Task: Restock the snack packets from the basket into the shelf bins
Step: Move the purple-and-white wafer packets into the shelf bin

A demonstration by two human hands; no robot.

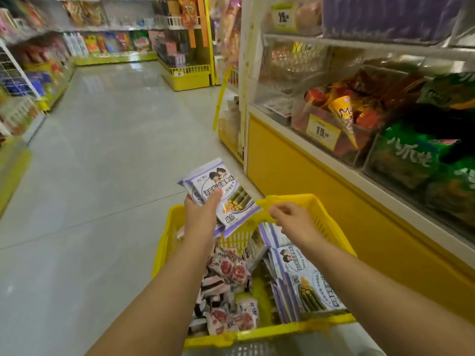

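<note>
Gripping purple pkts in my L hand; R hand just right, empty, fingers loose. Rec. squaring stack first.

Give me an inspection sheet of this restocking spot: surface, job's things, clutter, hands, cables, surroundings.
Surface: glossy grey floor; what the yellow basket rests on is barely in view.
Job's things: purple-white packets stand along the basket's right side, red-white packets are piled at its left; the clear shelf bins hold orange and green packets.
Clutter: nothing seen.
Hands: the left hand holds a few held packets, purple-white, above the basket; the right hand has its fingers curled beside them, grip unclear.
Cables: nothing seen.
Surroundings: stocked aisle shelves; a yellow price tag on a bin.
</note>
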